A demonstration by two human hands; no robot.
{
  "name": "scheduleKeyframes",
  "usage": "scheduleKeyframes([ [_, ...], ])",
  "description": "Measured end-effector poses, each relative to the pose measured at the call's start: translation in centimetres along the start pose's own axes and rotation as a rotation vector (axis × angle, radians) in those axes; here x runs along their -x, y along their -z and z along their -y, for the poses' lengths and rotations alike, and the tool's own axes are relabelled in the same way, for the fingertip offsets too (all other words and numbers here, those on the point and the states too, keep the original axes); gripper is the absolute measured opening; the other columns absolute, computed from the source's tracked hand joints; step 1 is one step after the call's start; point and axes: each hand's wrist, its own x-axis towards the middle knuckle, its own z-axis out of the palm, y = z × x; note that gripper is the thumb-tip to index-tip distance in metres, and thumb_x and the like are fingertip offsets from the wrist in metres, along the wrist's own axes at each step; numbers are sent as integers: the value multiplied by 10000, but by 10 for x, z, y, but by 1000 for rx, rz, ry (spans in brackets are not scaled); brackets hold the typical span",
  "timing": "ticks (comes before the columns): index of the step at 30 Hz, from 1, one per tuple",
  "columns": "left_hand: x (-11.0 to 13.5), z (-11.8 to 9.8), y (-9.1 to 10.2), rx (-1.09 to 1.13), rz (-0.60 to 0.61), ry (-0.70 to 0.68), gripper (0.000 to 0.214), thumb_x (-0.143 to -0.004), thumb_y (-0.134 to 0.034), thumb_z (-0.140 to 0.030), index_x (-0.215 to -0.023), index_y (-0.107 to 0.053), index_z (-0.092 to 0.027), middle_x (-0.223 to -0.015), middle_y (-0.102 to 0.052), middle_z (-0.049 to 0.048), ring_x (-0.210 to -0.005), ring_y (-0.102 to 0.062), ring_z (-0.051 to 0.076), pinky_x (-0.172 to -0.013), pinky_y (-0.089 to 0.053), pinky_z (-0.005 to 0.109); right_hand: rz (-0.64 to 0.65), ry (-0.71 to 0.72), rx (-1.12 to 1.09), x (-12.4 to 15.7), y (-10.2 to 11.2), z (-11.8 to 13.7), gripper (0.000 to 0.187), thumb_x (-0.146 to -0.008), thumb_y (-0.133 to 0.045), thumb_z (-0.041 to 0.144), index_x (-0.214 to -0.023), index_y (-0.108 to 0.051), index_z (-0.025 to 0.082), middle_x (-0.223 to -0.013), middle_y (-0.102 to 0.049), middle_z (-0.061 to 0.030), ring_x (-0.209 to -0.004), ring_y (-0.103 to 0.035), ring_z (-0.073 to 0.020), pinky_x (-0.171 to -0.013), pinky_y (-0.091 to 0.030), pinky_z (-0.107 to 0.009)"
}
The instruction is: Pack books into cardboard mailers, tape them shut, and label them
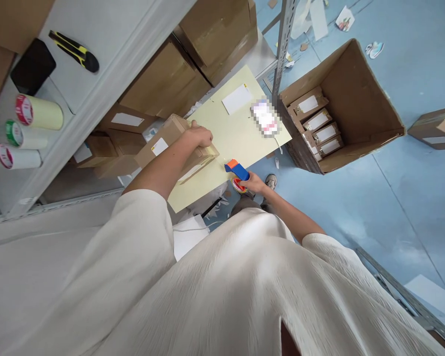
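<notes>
A brown cardboard box (166, 132) with a small white label stands on a pale yellow board (230, 131). My left hand (199, 135) is closed over the box's upper edge near its right end. In my right hand (255, 182) is a blue and orange tape dispenser (238, 169), its head over the board's front edge, a short way from the box. The roll on the dispenser has a red core and is partly covered by my fingers. A white label sheet (237, 99) lies farther back on the board, beside a blurred-out phone-like object (265, 117).
To the right, a large open carton (367, 99) holds several small labelled boxes. Left, a grey shelf (107, 29) bears a yellow-black utility knife (74, 51), a black phone (33, 66) and tape rolls (44, 111). A metal post (282, 49) rises behind the board. Paper scraps litter the blue floor.
</notes>
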Motion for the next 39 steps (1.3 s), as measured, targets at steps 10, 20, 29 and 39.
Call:
scheduleKeyframes([
  [10,84,27,-13,-97,-178,-298,1117,-974,-704,-931,-1799,-572,-190,-1983,-366,157,-1858,-164,443,-1508,23,683,-71,-46,52,6,25,12,364,-742,-928,281,-1050,-737,247,-972,-815,-29,-1003,-766,-273,-839,-628,-349],
  [20,102,54,-56,104,-543,-380,835,-1056,-553,-682,-1693,-644,-150,-1813,-578,215,-1810,-345,445,-1525,-97,665,-63,25,49,-13,56,39,480,-626,-948,437,-984,-701,234,-853,-695,1,-884,-642,-220,-809,-532,-354],
  [29,48,11,-21,148,-608,-302,854,-944,-668,-957,-1446,-772,-274,-1658,-718,114,-1835,-72,284,-1462,32,647,-8,70,-47,-82,59,113,539,-664,-1002,554,-951,-654,257,-820,-610,11,-791,-543,-177,-711,-433,-324],
  [39,2,49,-12,397,-809,154,1031,-1129,-190,-908,-1317,-798,-97,-1539,-784,231,-1829,-70,296,-1323,78,788,53,3,184,-85,63,145,488,-683,-987,492,-981,-700,234,-880,-682,-32,-882,-577,-215,-792,-437,-361],
])
